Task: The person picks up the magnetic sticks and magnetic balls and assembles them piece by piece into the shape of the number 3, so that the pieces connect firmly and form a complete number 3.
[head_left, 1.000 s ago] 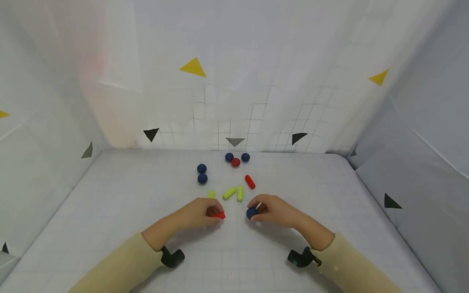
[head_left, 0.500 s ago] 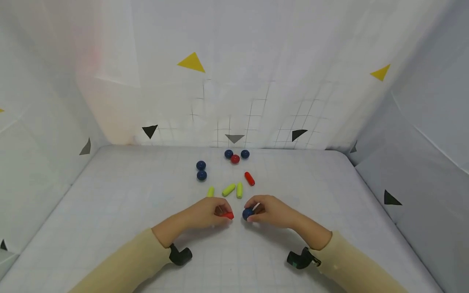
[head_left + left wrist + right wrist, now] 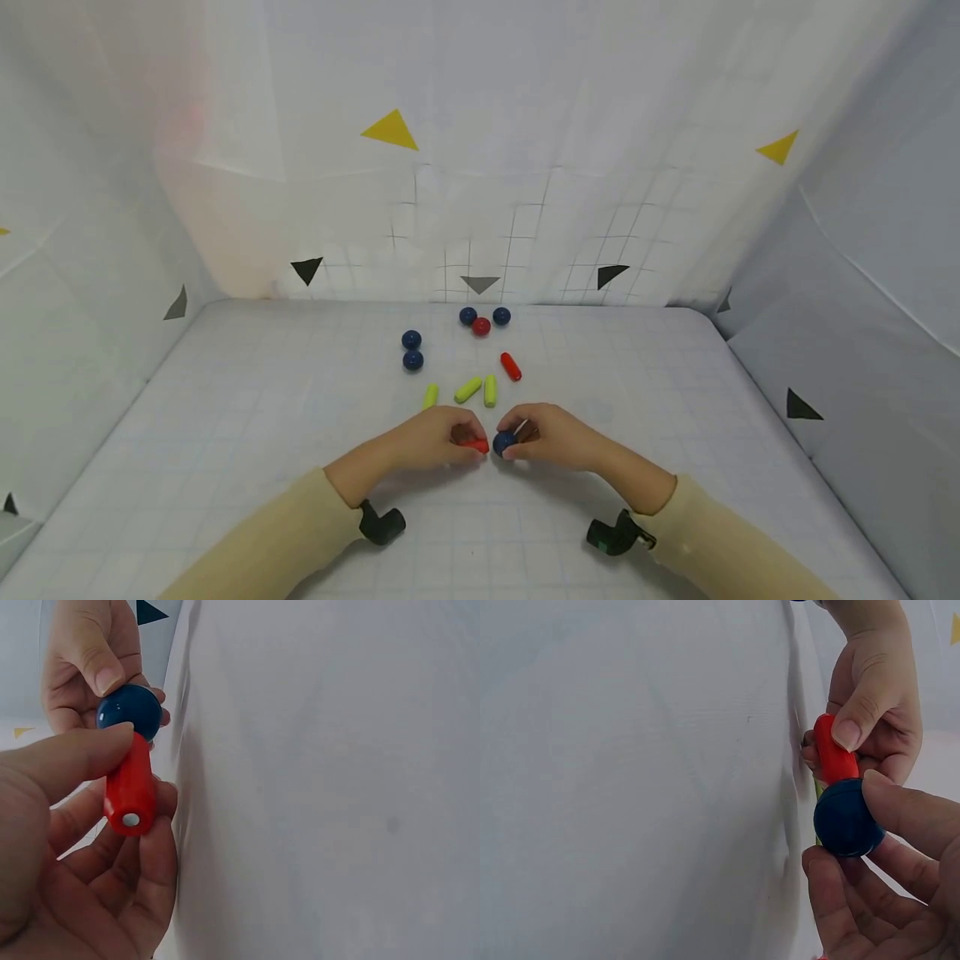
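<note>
My left hand [image 3: 438,437] pinches a short red rod [image 3: 130,784] between thumb and fingers; a small silvery dot shows on the rod's near end. Facing it, my right hand [image 3: 558,435] grips a glossy dark blue ball [image 3: 847,817] by thumb and fingertips. In the head view a narrow gap shows between the rod's tip and the ball, low over the table's front middle. Both wrist views have the rod's far end overlapping the ball. Just beyond the hands lie three yellow-green rods [image 3: 468,389], the leftmost partly behind my left hand.
Another red rod [image 3: 511,367] lies farther back. Two blue balls [image 3: 413,360] sit together at left. Near the back edge, a red ball [image 3: 482,327] sits between two more blue balls [image 3: 502,316]. White sheet walls [image 3: 480,208] with triangular markers surround the white table [image 3: 300,400].
My left hand has moved right with the red rod, and my right hand slightly left with the blue ball, narrowing the gap. The view has tilted slightly; the loose pieces stay in place.
</note>
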### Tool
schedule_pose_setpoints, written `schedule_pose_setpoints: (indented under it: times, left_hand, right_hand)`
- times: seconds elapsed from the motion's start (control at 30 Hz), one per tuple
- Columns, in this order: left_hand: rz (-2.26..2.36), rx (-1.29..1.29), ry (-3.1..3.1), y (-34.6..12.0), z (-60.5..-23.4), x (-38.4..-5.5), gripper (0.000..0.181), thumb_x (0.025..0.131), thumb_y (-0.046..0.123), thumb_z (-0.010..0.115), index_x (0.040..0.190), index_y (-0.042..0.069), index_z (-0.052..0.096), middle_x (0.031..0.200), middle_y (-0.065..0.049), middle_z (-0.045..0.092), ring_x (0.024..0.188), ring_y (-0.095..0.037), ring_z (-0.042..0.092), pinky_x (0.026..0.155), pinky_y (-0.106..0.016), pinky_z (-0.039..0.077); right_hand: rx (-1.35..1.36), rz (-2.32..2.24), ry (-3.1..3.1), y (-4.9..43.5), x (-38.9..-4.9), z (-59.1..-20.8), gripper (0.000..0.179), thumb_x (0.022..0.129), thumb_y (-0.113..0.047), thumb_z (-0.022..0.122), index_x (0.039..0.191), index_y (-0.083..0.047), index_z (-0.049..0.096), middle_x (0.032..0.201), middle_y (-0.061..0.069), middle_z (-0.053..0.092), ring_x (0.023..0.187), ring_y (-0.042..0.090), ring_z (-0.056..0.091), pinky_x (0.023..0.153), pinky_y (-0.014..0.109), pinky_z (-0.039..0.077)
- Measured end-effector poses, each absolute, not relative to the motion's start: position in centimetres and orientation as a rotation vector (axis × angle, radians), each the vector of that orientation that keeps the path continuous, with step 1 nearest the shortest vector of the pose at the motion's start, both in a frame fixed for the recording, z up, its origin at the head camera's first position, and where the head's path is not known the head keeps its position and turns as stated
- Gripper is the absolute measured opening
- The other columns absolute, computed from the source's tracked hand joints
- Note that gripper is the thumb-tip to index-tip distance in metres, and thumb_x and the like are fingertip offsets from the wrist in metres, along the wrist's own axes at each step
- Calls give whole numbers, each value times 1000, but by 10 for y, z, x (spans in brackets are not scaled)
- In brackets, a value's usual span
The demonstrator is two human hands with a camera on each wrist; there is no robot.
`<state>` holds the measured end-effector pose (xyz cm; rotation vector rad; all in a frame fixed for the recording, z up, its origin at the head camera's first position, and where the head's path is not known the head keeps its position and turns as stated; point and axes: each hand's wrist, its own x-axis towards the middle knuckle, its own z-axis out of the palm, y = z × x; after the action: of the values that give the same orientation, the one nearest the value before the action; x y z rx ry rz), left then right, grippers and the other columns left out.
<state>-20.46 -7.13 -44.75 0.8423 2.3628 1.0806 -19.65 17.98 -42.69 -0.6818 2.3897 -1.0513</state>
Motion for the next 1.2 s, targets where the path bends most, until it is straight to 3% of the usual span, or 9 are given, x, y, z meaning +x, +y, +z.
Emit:
schedule_pose_setpoints:
  times: [0.23, 1.2]
  left_hand:
    - [1087, 841, 2362, -70, -446, -203, 11, 91, 22, 76, 100, 22, 69, 88, 13, 66, 83, -8, 60, 76, -25, 51]
    - [1036, 766, 2428, -79, -445, -198, 10, 92, 21, 74, 101, 21, 69, 88, 13, 65, 82, -9, 59, 78, -27, 50]
  right_hand:
    - [-697, -1070, 2371, 175, -197, -428, 33, 87, -19, 79, 116, -7, 67, 101, -1, 69, 90, 15, 66, 75, 28, 56]
    - [-696, -989, 2449, 173, -197, -434, 30, 87, -22, 80, 113, -11, 69, 99, -6, 68, 87, 11, 64, 75, 25, 54]
